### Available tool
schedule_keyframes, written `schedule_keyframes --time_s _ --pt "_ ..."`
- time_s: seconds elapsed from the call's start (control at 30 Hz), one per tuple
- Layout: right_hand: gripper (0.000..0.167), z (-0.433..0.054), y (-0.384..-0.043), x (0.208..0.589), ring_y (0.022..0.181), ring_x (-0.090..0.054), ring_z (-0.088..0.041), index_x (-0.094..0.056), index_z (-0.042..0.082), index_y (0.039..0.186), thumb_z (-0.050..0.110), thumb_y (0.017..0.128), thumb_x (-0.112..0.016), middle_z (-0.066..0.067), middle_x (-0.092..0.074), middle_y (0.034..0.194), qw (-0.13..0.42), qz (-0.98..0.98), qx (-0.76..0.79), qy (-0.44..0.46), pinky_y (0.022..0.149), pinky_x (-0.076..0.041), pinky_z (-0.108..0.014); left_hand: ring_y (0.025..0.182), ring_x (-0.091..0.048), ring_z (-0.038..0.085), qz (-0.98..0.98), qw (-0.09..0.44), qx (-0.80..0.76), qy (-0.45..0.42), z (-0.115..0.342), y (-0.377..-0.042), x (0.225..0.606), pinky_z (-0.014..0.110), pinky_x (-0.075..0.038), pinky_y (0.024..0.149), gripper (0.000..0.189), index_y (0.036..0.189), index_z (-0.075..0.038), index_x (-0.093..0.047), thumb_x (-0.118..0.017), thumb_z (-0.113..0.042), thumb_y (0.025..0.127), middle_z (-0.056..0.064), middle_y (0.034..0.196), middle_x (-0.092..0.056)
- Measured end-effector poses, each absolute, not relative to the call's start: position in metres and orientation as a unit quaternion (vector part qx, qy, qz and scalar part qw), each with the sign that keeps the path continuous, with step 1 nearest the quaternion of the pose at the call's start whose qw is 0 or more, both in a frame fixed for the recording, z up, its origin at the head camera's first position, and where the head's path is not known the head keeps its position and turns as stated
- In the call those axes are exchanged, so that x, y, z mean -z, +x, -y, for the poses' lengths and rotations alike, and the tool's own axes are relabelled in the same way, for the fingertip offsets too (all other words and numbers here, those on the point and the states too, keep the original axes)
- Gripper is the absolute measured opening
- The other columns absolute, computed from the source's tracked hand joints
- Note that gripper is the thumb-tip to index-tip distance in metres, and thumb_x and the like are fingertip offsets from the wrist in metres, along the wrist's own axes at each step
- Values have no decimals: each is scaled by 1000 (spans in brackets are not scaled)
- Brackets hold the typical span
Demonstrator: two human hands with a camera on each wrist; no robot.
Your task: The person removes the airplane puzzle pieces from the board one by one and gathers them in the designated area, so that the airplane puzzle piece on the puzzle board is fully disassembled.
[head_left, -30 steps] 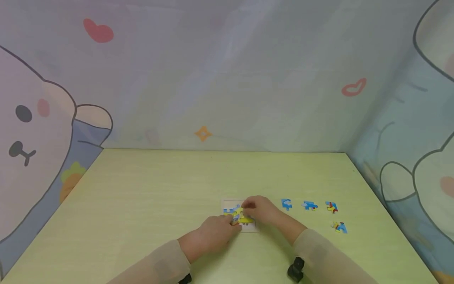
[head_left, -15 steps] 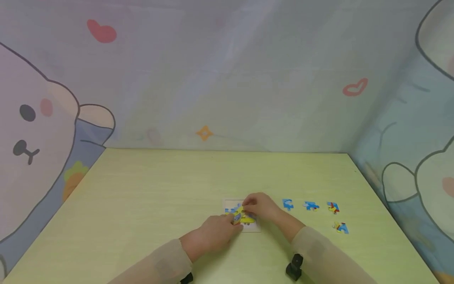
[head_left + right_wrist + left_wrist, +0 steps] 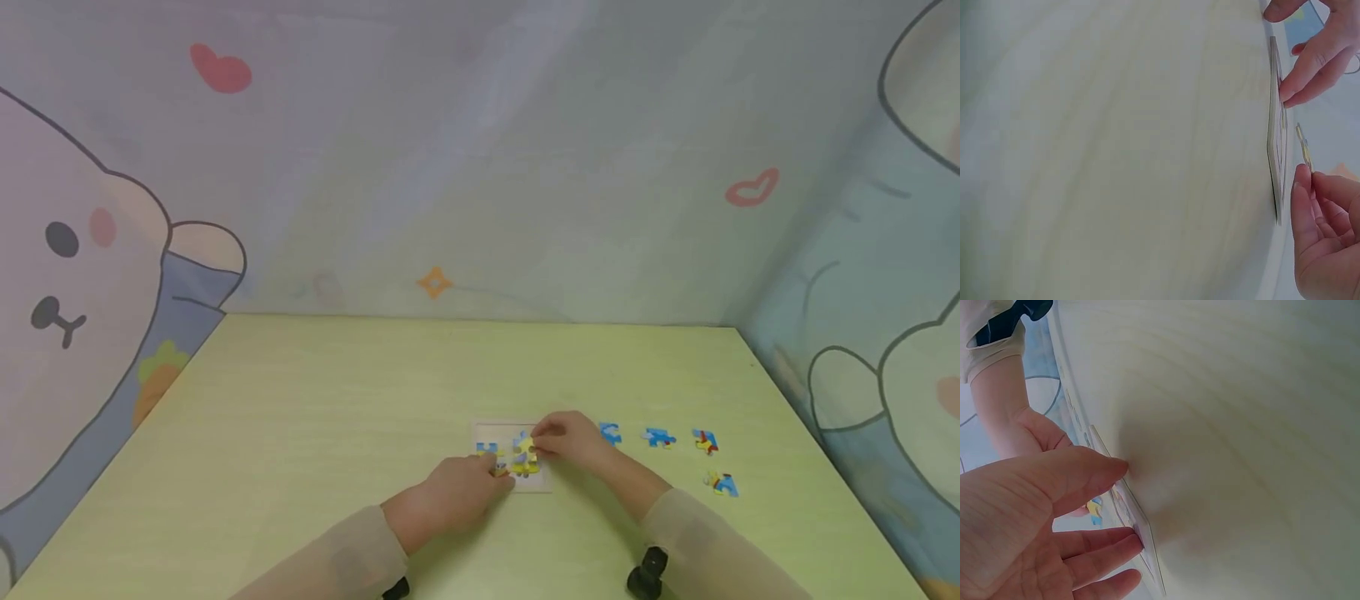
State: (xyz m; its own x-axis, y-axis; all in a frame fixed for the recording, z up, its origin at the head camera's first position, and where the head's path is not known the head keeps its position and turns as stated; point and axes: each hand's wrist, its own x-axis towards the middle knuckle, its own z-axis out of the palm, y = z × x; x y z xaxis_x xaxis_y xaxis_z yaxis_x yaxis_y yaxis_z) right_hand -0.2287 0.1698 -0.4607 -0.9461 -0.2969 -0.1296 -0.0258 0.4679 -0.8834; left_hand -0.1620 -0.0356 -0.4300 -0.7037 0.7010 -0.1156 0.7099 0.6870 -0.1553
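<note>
My right hand (image 3: pixel 573 437) pinches a yellow-and-blue jigsaw puzzle piece (image 3: pixel 523 446) between thumb and fingers. In the right wrist view that puzzle piece is held on edge, apart from the thin puzzle board (image 3: pixel 1274 137). The pale square board (image 3: pixel 532 485) lies on the table beneath both hands. My left hand (image 3: pixel 459 492) rests at its near left side, fairly straight fingers touching its top and the thumb by its edge. A blue-and-yellow piece (image 3: pixel 486 448) lies in the board beside the left fingertips, which partly cover the pieces there.
Right of the board lie loose pieces: a blue piece (image 3: pixel 610 432) partly behind the right hand, another blue piece (image 3: pixel 659 437), a red-and-yellow piece (image 3: pixel 705 441) and a yellow-and-blue piece (image 3: pixel 723 483). A patterned cloth backdrop (image 3: pixel 480 167) stands behind the table (image 3: pixel 337 392).
The right hand has shifted right and raised the pinched puzzle piece, uncovering more of the board's back part. The left hand has stayed in place.
</note>
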Motion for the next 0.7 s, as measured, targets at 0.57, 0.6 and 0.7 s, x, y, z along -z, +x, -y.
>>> schedule_keyframes --time_s 0.57,0.6,0.7 --pt "17 -217 -217 458 81 -65 -19 -61 -9 101 5 90 -60 -9 -66 89 151 -820 545 -92 73 -53 -32 70 -45 10 -922 40 88 374 34 -161 430 25 -43 53 36 121 -27 -60 -64 -20 86 1 96 -52" --pt "18 -219 -216 458 81 -65 -19 -61 -9 101 4 90 -59 -10 -66 89 152 -818 548 -89 73 -53 -32 71 -45 10 -922 40 90 374 34 -161 430 25 -43 54 35 121 -27 -60 -64 -20 87 1 96 -53" --pt "19 -226 -214 456 81 -65 -19 -60 -11 102 4 90 -60 -12 -67 91 152 -812 557 -84 73 -53 -33 71 -45 9 -923 41 93 371 34 -161 430 25 -43 54 36 122 -27 -59 -64 -20 86 0 96 -52"
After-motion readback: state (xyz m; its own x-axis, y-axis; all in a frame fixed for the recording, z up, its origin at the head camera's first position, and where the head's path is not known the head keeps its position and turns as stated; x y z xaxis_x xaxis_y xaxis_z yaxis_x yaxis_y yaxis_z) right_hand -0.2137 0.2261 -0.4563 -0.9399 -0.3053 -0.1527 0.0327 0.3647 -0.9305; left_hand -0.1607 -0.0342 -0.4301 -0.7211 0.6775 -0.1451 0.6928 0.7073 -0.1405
